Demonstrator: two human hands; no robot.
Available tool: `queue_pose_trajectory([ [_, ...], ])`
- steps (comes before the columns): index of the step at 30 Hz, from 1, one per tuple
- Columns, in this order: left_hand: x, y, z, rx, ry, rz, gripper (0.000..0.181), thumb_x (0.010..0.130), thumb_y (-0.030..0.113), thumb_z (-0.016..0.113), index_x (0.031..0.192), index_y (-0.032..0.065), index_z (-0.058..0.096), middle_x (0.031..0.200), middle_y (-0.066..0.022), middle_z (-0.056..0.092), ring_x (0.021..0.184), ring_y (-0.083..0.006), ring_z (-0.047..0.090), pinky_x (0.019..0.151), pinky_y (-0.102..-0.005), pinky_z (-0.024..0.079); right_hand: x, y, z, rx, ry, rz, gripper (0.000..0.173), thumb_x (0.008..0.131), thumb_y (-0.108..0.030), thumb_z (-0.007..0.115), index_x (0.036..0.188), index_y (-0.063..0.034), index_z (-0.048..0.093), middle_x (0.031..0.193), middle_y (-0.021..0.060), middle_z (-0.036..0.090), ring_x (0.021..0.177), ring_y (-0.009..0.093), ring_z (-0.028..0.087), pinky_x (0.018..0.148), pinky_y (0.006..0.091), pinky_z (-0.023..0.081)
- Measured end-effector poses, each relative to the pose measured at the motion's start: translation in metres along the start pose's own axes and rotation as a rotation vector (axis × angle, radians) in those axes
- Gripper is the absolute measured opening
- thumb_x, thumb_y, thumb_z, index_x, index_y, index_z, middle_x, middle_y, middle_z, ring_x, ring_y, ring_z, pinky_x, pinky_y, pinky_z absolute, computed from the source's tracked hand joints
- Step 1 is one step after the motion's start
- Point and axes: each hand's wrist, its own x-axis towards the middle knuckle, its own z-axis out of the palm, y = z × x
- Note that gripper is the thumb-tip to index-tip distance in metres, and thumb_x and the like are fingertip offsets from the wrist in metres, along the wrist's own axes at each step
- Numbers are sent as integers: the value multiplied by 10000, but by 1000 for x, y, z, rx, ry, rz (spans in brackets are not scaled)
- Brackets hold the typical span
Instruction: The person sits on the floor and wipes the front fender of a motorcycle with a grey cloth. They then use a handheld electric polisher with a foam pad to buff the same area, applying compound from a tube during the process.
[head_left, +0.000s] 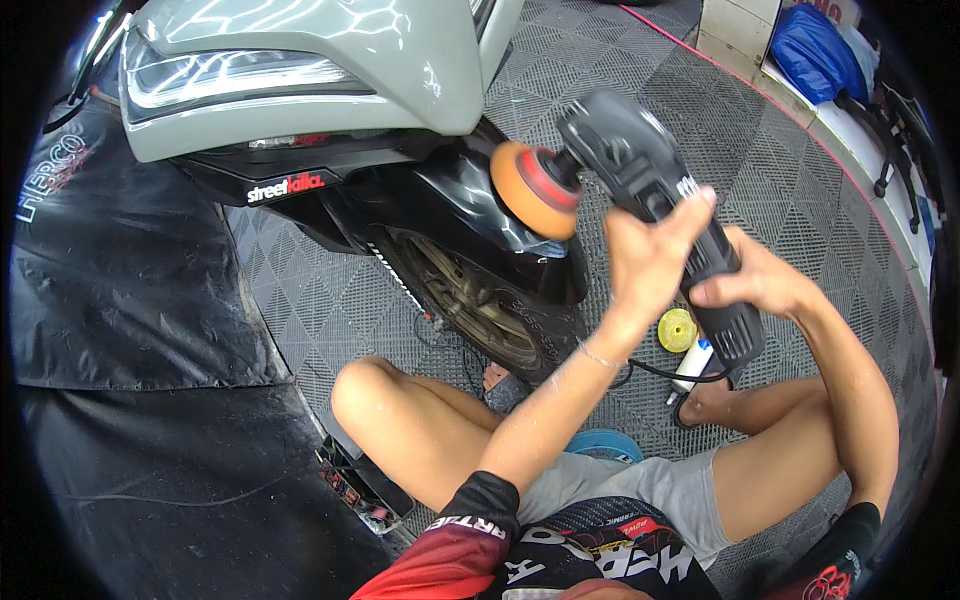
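My left hand (651, 247) grips the body of a black electric polisher (637, 150), close behind its head. Further back, my right hand (757, 277) is wrapped around the polisher's handle. The orange foam pad (517, 195) on its red backing plate is tilted against, or just over, the glossy black front fender (457, 187) of a motorcycle or scooter; the exact contact is hidden. Under the fender sits the front wheel (465, 300) with its tyre. Above it are the grey front fairing (435, 82) and a headlight (240, 79).
Between my feet lie a yellow round pad (677, 330) and a white bottle (694, 366), beside the polisher's power cord (675, 379). A blue seat (604, 444) is under me. Black sheeting (142, 300) hangs at left, above a small open box (360, 480). Grated tiles (795, 202) cover the floor.
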Motion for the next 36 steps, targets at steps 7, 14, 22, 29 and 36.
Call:
queue_pose_trajectory([
  [7, -68, -47, 5, 115, 34, 122, 254, 796, 174, 831, 899, -22, 707, 792, -67, 734, 724, -127, 702, 679, -317, 558, -24, 67, 5, -26, -153, 25, 591, 680, -79, 864, 1220, 17, 643, 1055, 66, 714, 971, 171, 665, 908, 326, 542],
  [14, -39, -39, -12, 80, 59, -52, 270, 820, 158, 850, 915, -19, 668, 796, -59, 721, 690, -131, 675, 621, -307, 537, -4, 61, 18, 182, -101, 226, 562, 718, -146, 863, 1180, 59, 617, 1030, 106, 702, 969, 201, 683, 880, 328, 547],
  [22, -92, -80, -1, 197, 83, 10, 210, 803, 114, 826, 889, -26, 695, 808, -50, 717, 701, -116, 677, 659, -304, 553, -34, 131, 11, -85, -177, 189, 758, 674, -173, 907, 1310, 25, 544, 1082, 111, 704, 1057, 199, 650, 927, 332, 506],
  [29, -90, -56, -26, -83, -132, 87, 322, 764, 53, 776, 1056, -46, 683, 964, -98, 738, 828, -173, 721, 760, -318, 577, -44, 62, 72, -39, 166, 7, 467, 642, -143, 878, 1021, 29, 665, 848, 38, 689, 730, 152, 639, 693, 297, 530],
  [36, -70, -37, -47, -397, -399, 150, 538, 767, 61, 699, 1281, -40, 577, 1202, -153, 663, 1120, -237, 656, 980, -375, 525, -40, -8, 87, -553, 342, -116, 549, 607, -217, 854, 1046, 45, 654, 860, 188, 744, 745, 314, 747, 721, 386, 578],
])
